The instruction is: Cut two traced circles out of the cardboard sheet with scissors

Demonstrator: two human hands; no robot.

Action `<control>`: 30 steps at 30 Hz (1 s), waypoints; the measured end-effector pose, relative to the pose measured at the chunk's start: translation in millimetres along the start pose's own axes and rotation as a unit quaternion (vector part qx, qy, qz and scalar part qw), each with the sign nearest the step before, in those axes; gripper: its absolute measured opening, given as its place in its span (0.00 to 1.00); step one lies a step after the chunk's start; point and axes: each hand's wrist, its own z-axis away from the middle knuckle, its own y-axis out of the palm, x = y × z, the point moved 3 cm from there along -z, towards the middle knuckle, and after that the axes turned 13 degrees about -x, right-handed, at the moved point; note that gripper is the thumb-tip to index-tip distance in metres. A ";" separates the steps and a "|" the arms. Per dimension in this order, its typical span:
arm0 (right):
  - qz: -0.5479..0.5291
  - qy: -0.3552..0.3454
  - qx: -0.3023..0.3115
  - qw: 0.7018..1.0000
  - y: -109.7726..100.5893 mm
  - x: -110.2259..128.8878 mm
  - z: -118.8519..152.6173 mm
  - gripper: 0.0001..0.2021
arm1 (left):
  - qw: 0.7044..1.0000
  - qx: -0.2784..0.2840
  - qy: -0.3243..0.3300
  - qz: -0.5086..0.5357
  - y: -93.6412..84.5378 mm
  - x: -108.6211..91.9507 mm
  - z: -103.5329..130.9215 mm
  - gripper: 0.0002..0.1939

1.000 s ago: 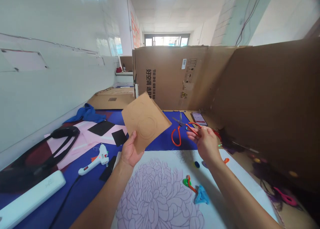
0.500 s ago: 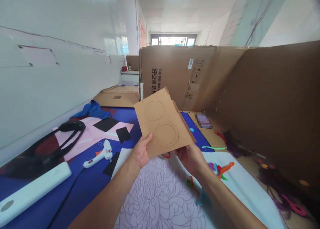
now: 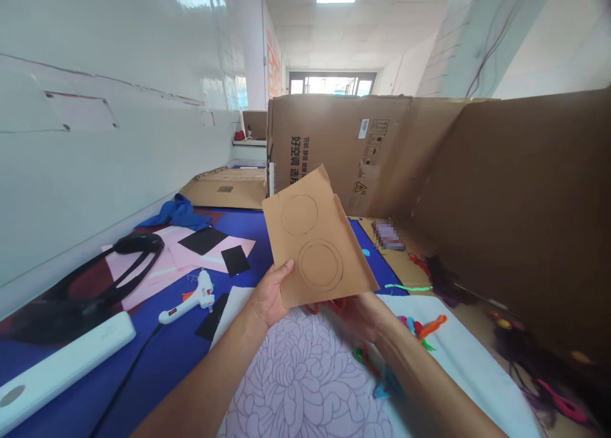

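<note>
My left hand [image 3: 273, 293] grips the lower left corner of a piece of brown cardboard [image 3: 298, 260], thumb on its face. The cardboard is held up, tilted, above the table. Two outlines are drawn on it, one a single circle and the other a double ring. My right hand [image 3: 360, 317] is just below the cardboard's lower right edge, its fingers hidden or blurred. Red loops [image 3: 338, 304] show near those fingers, under the cardboard edge; I cannot make out what they belong to. Beneath both hands lies a white sheet with a line-drawn flower [image 3: 300, 374].
To the left are a white glue gun [image 3: 191, 301], a long white device [image 3: 67, 371], black squares [image 3: 235, 260] on pink paper and a black headset-like object [image 3: 138, 242]. Coloured fuzzy stems [image 3: 432, 326] lie right. Large cardboard walls [image 3: 334, 132] stand behind and right.
The cardboard has shifted slightly right in view, still in my left hand. My right hand has drawn down from its lower edge, and more of the red loops shows.
</note>
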 end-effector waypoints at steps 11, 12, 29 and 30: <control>0.117 -0.031 0.069 0.990 11.4 -5.0 8.3 0.20 | 1.000 0.016 0.002 -0.015 0.4 0.9 -0.1 0.28; 0.117 -0.015 0.055 0.991 8.5 -5.9 5.6 0.19 | 1.000 0.001 0.012 -0.009 -0.2 -1.7 -1.3 0.27; -0.032 -0.161 -0.137 0.977 -25.1 48.4 -6.9 0.23 | 0.964 -0.130 0.196 0.126 -15.1 -70.2 -11.0 0.25; -0.031 -0.159 -0.138 0.977 -24.9 47.4 -7.1 0.24 | 0.965 -0.128 0.193 0.126 -15.1 -70.6 -11.1 0.25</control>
